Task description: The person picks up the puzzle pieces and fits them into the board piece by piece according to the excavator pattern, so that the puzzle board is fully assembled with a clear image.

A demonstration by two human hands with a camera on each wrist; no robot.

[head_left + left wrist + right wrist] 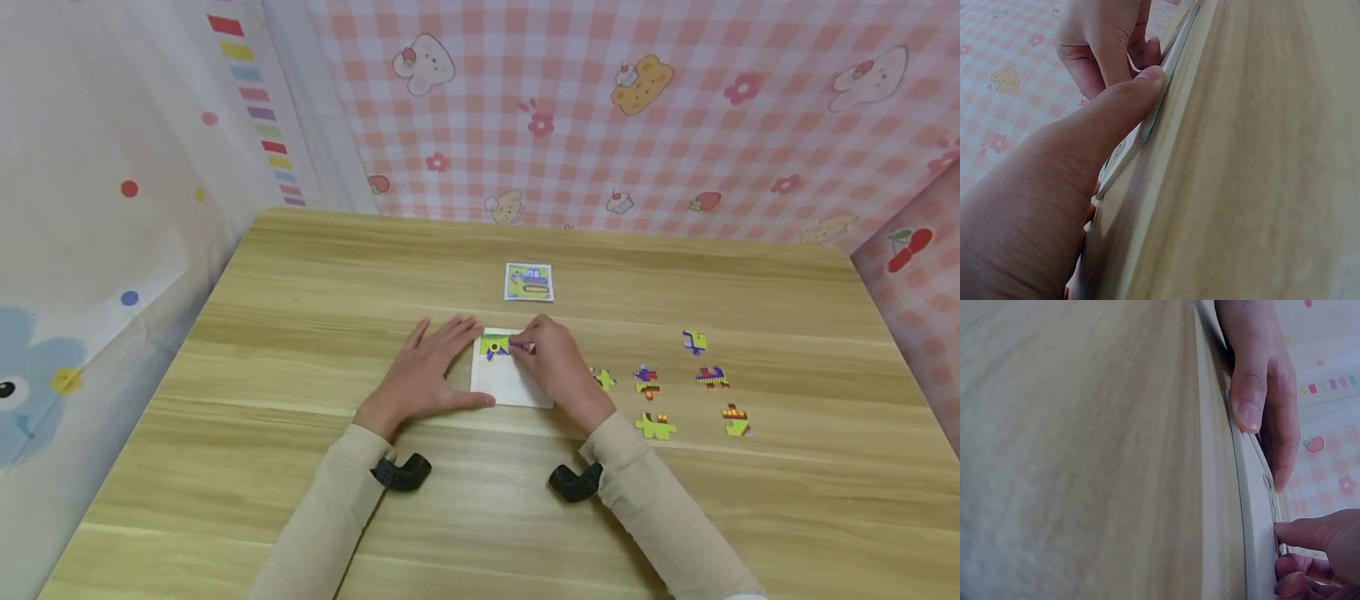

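A square white puzzle board [491, 379] lies flat on the table between the hands. In its upper left corner sits a green jigsaw piece [493, 346] with a yellow and purple figure. My left hand [423, 371] steadies the board from the left, fingers stretched toward the top corner and its thumb [1147, 78] pressing the near edge. Above the board's top edge area my right hand [558, 358] pinches another small puzzle piece, mostly hidden under the fingertips, right beside the first one. In the right wrist view the right fingertips [1297, 534] are close against the board's surface.
Several loose puzzle pieces lie to the right, among them a green-purple one [695, 342], a striped one [712, 377] and a green one [656, 427]. Behind the board lies a small picture card [528, 294]. A checked cloth [570, 150] hangs beyond the wooden table [352, 275].
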